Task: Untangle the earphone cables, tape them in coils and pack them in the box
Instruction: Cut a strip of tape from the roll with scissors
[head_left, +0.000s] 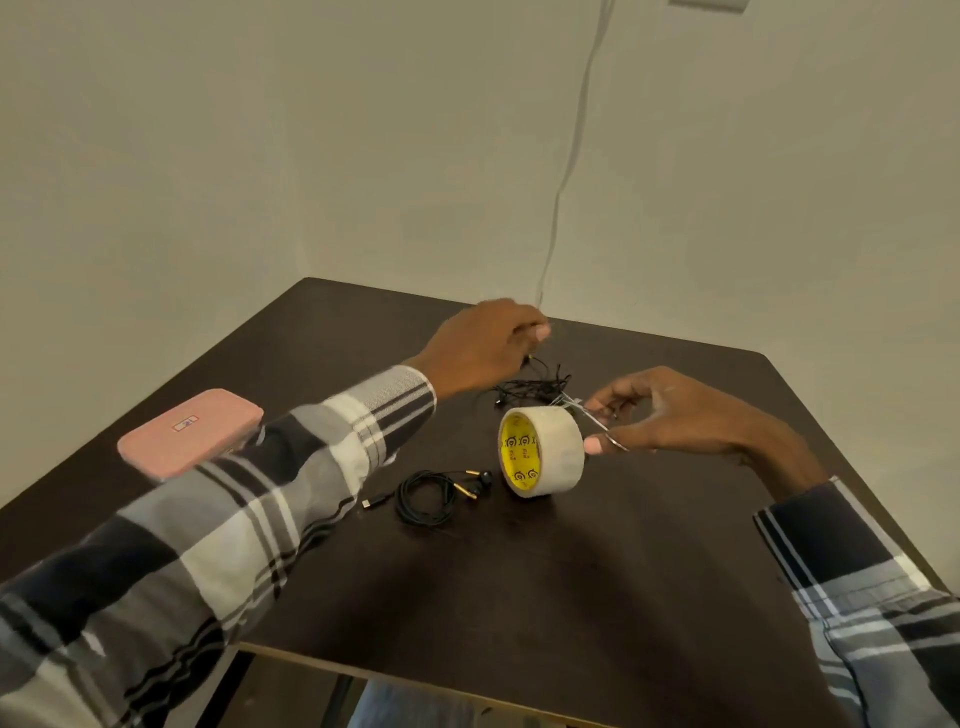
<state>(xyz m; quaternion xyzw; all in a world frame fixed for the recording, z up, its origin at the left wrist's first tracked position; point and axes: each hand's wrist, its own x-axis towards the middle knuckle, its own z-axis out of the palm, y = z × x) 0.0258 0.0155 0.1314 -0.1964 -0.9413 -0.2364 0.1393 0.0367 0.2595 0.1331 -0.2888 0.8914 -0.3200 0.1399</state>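
Scissors (592, 419) half hidden in right hand (670, 415), blades blurred.

- I take this for a plain room in a home or small office.
- My view shows a dark wooden table (597, 571) pushed into a corner of bare off-white walls (260, 156).
- A thin white cable (569, 171) runs down the wall.
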